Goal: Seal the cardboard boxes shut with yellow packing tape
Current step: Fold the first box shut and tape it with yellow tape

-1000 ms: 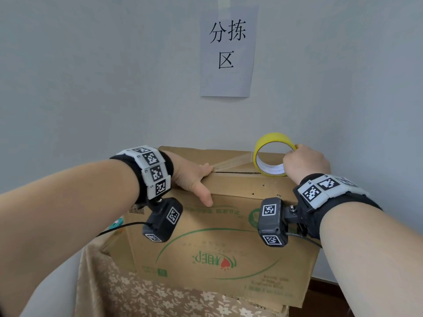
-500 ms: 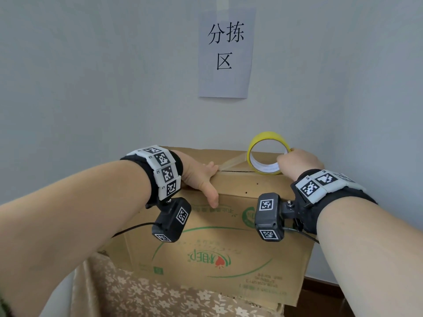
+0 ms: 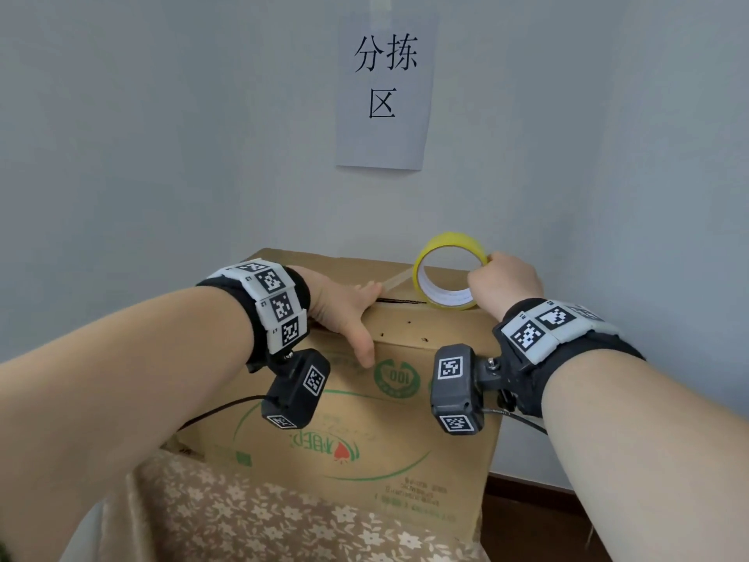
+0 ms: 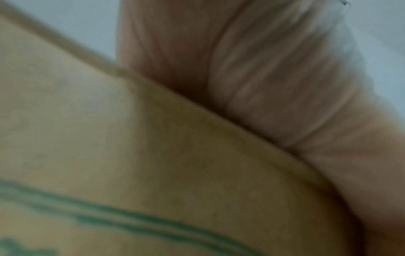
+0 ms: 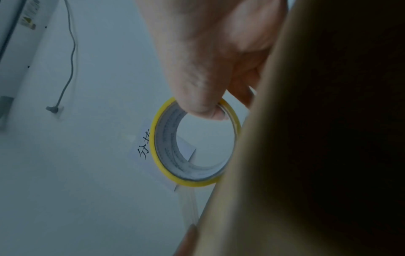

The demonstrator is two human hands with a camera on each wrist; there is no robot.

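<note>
A cardboard box (image 3: 397, 452) with green print stands against the wall, its top flaps closed. My left hand (image 3: 344, 306) lies flat on the box's top near edge, thumb down over the front face; the left wrist view shows only palm (image 4: 274, 78) against cardboard (image 4: 131, 155). My right hand (image 3: 502, 279) grips a yellow tape roll (image 3: 448, 269) standing on edge on the box top; in the right wrist view the thumb (image 5: 197, 97) pinches the roll (image 5: 171, 173). A short strip of tape (image 3: 395, 281) stretches from the roll to my left fingertips.
A paper sign (image 3: 385, 91) with black characters hangs on the grey wall above the box. A floral cloth (image 3: 259, 517) covers the surface in front of the box. Dark floor (image 3: 535, 517) shows at the lower right.
The right hand has carried the roll a little to the left along the box top. The left hand has shifted slightly right along the top edge.
</note>
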